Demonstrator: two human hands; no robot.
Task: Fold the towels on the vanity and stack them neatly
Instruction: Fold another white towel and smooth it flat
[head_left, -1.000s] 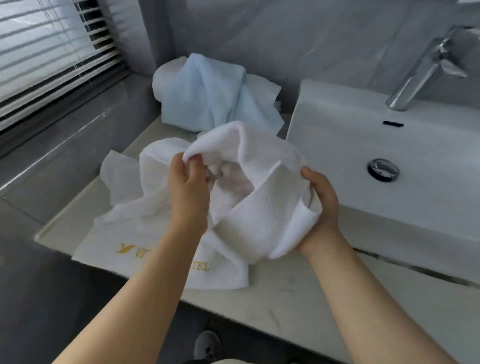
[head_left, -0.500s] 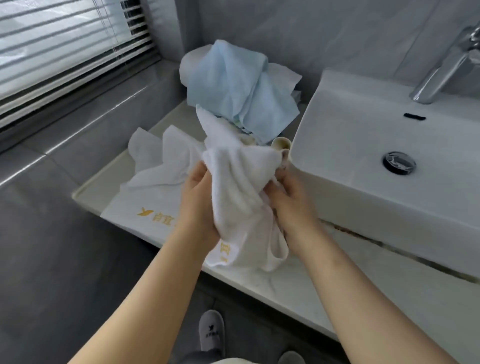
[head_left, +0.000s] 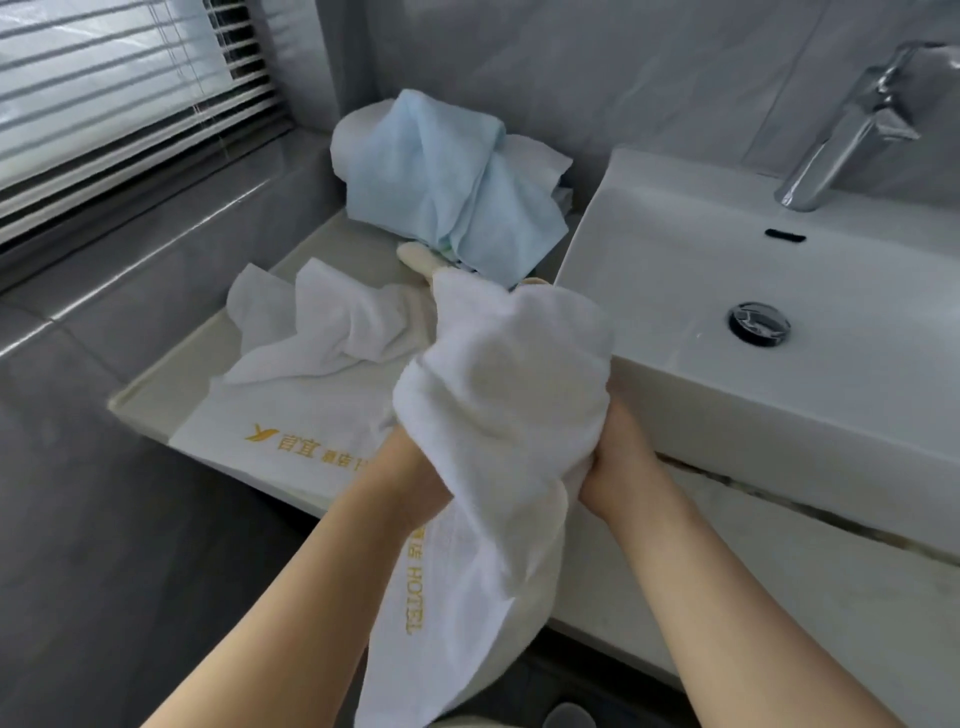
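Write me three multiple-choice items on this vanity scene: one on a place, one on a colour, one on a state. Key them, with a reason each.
1. The light blue towel lies:
A on the windowsill
B at the back of the vanity
C on the floor

2. The lettering on the held white towel is:
A black
B red
C gold

3. The held white towel is:
A bunched up
B folded flat
C stacked

Key:
1. B, it is heaped by the wall, left of the sink.
2. C, its "HOTEL" lettering reads gold.
3. A, it hangs crumpled between the left grip and the right grip.
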